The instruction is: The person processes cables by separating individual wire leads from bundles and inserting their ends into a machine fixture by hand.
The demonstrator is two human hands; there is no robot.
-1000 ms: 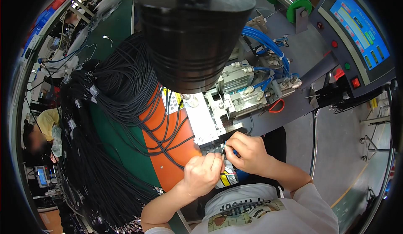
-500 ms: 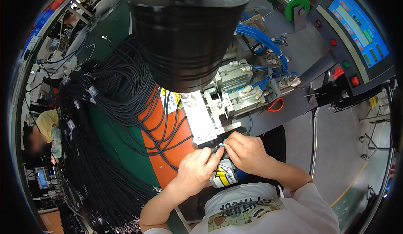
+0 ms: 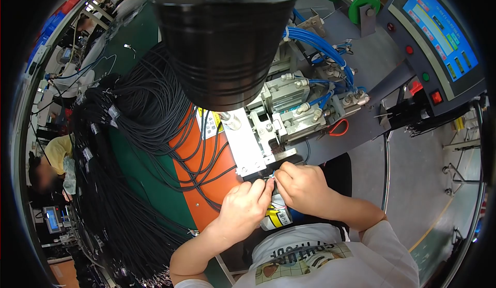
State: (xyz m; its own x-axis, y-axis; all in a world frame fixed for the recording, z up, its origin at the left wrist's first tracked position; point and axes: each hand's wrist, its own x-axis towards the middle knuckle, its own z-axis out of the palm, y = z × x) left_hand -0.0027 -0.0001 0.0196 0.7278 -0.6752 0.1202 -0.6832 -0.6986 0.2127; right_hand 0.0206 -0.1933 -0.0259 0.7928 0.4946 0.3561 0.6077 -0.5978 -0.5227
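Note:
My left hand [image 3: 244, 206] and my right hand [image 3: 302, 187] meet just in front of the machine's white plate [image 3: 242, 146], fingers closed in a pinch. Between the fingertips are the thin wires [image 3: 272, 176] at a cable end, mostly covered by the fingers. Which wires each hand grips is too small to make out fully. Under the hands is a white part with a yellow and black arrow label [image 3: 279, 218]. Black cables [image 3: 206, 177] run over the orange mat [image 3: 199, 200] toward the left hand.
A large black cylinder [image 3: 222, 45] hangs over the machine. Metal clamps with blue air hoses [image 3: 318, 37] stand behind, near red-handled scissors [image 3: 338, 128]. A control screen [image 3: 439, 35] and a green spool [image 3: 364, 9] are at right. Bundled black cables [image 3: 150, 91] cover the left.
Both hands stay at the same spot with small finger shifts. The left hand's fingers have drawn up closer to the right hand, and the arrow label is more covered.

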